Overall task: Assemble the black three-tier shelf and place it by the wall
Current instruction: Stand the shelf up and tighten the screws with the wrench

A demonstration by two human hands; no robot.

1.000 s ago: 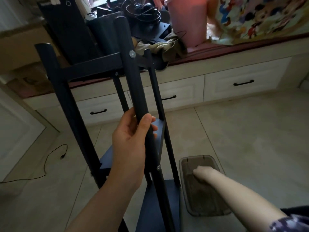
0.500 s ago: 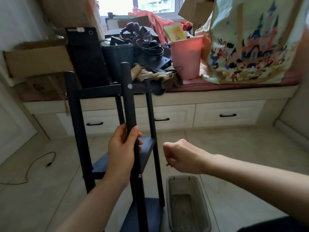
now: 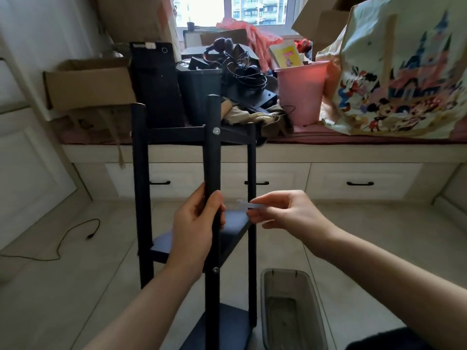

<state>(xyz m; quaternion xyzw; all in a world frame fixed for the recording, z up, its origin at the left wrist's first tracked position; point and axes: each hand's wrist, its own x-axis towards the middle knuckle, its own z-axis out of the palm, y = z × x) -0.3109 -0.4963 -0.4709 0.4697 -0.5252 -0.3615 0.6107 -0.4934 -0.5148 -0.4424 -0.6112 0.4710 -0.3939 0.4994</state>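
Room: pale tiled floor runs up to a low window seat with a dark red cushion top and white drawers with black handles beneath it. A bright window sits above, showing buildings outside.
Window seat clutter: open cardboard box at the left, a tall black case, a dark bin, tangled black cables and headphones, a pink bucket, and a large cartoon-print bag at the right.
Floor items: thin black cable trails across the tiles at the left; a clear rectangular plastic tub sits just right of the shelf's base.
Shelf: black three-tier shelf stands upright on the floor in front of me, between me and the window seat. Its top tier is level with the seat cushion, the middle tier sits behind my hands, and the bottom tier is near the floor. Silver screw heads show on the near post.
Left hand: my left hand is wrapped around the near front post at middle height, thumb across the front.
Right hand: my right hand is raised just right of that post, pinching a small, pale, blurred piece between fingertips and thumb; I cannot tell what it is.
Body: a dark edge of my clothing shows at the lower right corner.
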